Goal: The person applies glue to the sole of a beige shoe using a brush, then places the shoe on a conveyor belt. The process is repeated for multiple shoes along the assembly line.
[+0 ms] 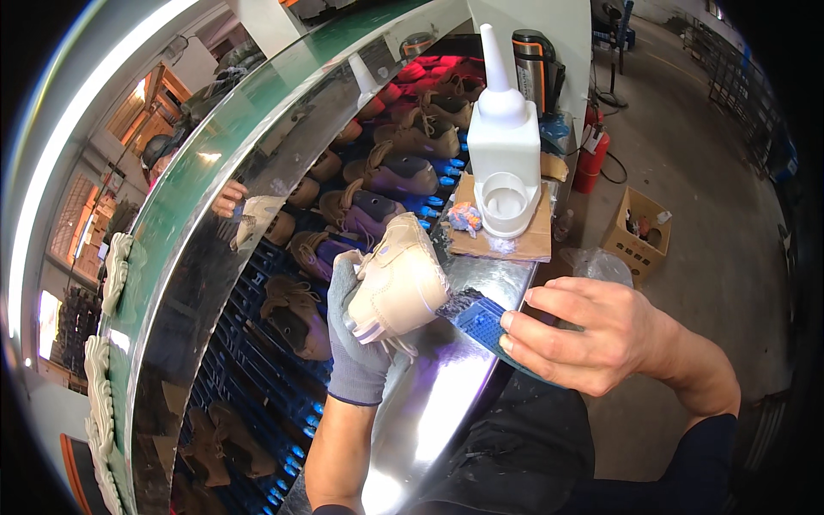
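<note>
A beige shoe upper point(405, 280) is gripped in my left hand point(354, 328), which wears a grey glove. Its bottom edge faces right, and a lace hangs below it. Bare-skinned, my right hand point(586, 328) holds a blue brush point(483, 325) by its handle end. The dark bristles point(462, 301) are at the shoe's lower edge and seem to touch it. Both hands are over the shiny metal ledge point(444, 399). Beyond the shoe stands a white plastic bottle point(505, 141) with a long nozzle, a clear cup point(508, 201) at its front.
Brown shoes point(393, 174) sit on a blue roller conveyor point(244, 386) at left, behind a mirror-like panel point(270, 167). Cardboard point(463, 241) lies under the bottle, beside a colourful lump point(465, 217). A thermos point(531, 71), fire extinguisher point(591, 154) and carton point(627, 235) are farther off.
</note>
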